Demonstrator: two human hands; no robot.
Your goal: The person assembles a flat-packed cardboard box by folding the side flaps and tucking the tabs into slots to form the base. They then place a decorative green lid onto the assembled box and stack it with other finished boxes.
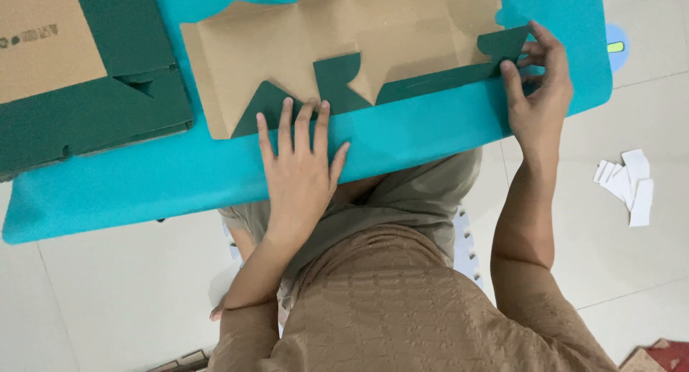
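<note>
A flat die-cut cardboard box blank (344, 49), brown inside with dark green flaps folded up along its near edge, lies on a turquoise table (179, 178). My left hand (298, 164) rests flat with spread fingers, its fingertips pressing on the green folded flaps at the blank's near left. At the blank's right end, my right hand (538, 92) pinches a green flap (506, 45) between thumb and fingers.
A stack of folded green and brown cardboard (86, 92) lies at the table's left. Several white paper pieces (628, 182) sit on the pale tiled floor at right. My lap, in beige cloth, is below the table's near edge.
</note>
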